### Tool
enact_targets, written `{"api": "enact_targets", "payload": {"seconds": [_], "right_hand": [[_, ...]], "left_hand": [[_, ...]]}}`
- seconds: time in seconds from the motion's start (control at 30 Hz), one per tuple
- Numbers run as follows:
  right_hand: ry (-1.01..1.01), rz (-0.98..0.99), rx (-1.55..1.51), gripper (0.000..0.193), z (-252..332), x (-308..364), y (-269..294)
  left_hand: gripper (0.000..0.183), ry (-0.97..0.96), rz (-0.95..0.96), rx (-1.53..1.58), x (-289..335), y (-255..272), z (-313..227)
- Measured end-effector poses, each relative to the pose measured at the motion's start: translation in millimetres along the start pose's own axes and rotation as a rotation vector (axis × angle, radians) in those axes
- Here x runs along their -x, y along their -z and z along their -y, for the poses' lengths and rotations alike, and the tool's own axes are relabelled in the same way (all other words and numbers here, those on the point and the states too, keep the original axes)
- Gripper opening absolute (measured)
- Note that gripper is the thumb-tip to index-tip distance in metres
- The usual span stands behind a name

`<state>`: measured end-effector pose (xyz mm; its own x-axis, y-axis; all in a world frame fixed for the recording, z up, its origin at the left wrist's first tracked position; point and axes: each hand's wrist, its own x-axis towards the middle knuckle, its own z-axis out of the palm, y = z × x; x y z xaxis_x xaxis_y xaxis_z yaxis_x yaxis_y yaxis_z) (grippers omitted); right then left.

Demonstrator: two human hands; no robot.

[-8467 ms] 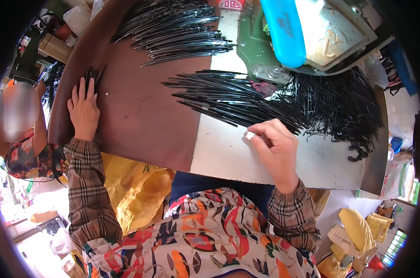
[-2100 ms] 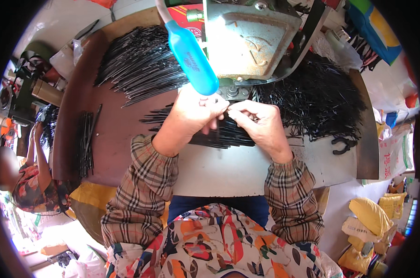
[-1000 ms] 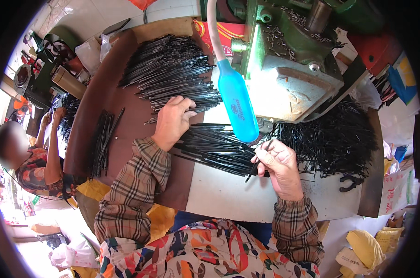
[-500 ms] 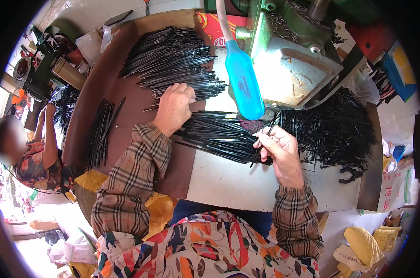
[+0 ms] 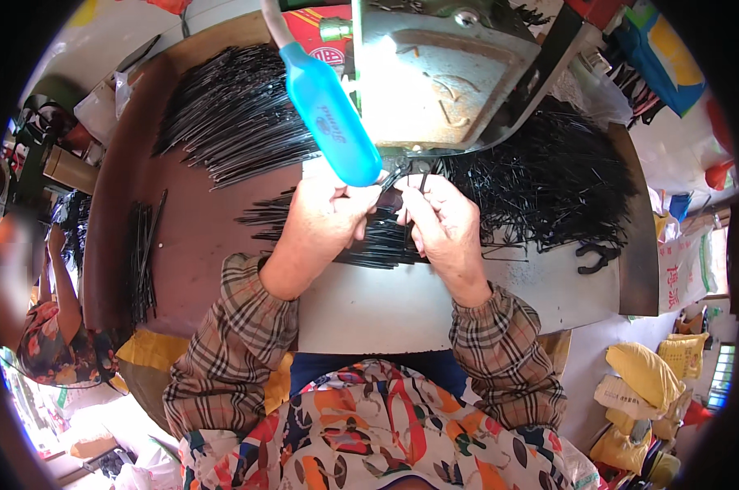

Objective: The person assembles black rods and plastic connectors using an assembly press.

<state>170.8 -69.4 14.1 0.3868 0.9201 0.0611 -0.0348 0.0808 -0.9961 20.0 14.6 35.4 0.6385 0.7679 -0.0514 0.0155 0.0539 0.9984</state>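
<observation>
Under the green and grey machine (image 5: 447, 90), both my hands meet beside the lower end of a blue lamp (image 5: 328, 118). My left hand (image 5: 314, 224) is closed in a pinch on a thin black rod (image 5: 393, 176) that points up toward the machine. Just to its right, my right hand (image 5: 449, 233) pinches another thin black rod (image 5: 423, 183). A bundle of similar rods (image 5: 386, 250) lies on the table beneath and between the hands, partly hidden by them. The far ends of the pinched rods are hard to make out near the machine.
Loose black rods pile up at the far left (image 5: 230, 114), with a tangled dark heap (image 5: 541, 180) at right. A small bundle (image 5: 143, 261) lies by the raised left edge. Black-handled pliers (image 5: 599, 258) rest near the right edge. Another person (image 5: 55, 335) works at far left.
My left hand has left the far-left pile and come right, beside the other hand. My right hand has risen toward the machine with its rod. The whole view has shifted.
</observation>
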Motion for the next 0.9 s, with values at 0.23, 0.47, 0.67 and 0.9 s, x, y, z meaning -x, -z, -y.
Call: {"api": "enact_targets", "payload": {"seconds": [0.23, 0.47, 0.67, 0.9], "right_hand": [[0.003, -0.017, -0.006, 0.013, -4, 0, 1], [0.010, -0.013, 0.018, 0.013, -6, -1, 2], [0.001, -0.018, 0.025, 0.013, -7, -3, 1], [-0.045, -0.010, -0.034, 0.012, -9, -3, 4]], "left_hand": [[0.030, 0.049, -0.033, 0.184, 6, -8, 10], [0.033, 0.082, -0.035, 0.201, 6, -9, 18], [0.032, 0.051, -0.060, 0.162, 7, -12, 21], [0.033, 0.029, -0.094, 0.136, 7, -15, 20]]}}
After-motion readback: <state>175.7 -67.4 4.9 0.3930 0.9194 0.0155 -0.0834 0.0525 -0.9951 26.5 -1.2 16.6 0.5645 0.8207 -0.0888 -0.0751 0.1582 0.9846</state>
